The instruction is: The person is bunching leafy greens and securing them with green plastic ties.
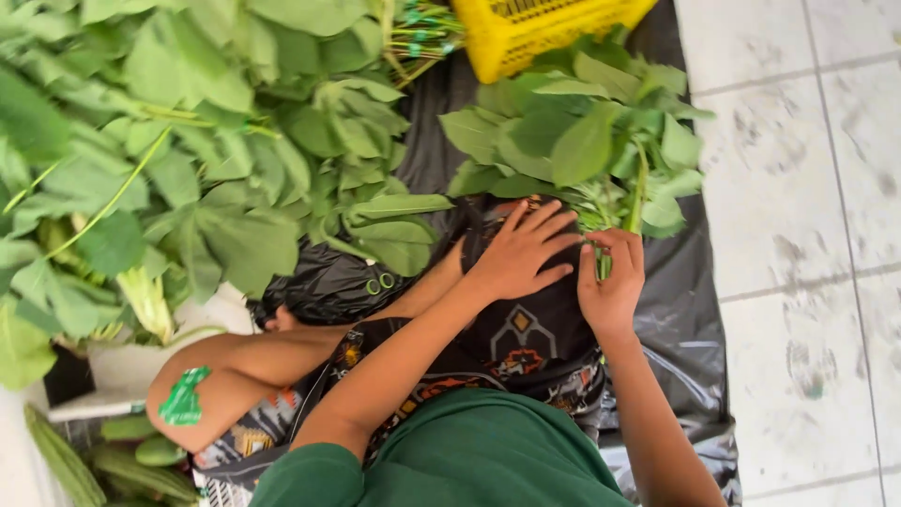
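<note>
A bunch of green leafy stalks [577, 141] lies on a black plastic sheet [690, 310] in front of me. My right hand [612, 277] is closed around the lower stems of that bunch. My left hand [521, 252] rests flat, fingers spread, on my patterned dark cloth-covered knee [526, 329], just left of the stems. My green shirt fills the bottom of the view.
A large heap of loose green leaves [169, 141] covers the left side. A yellow plastic crate [526, 33] stands at the top. Long green gourds [122, 460] lie at the bottom left. White floor tiles [807, 235] run along the right.
</note>
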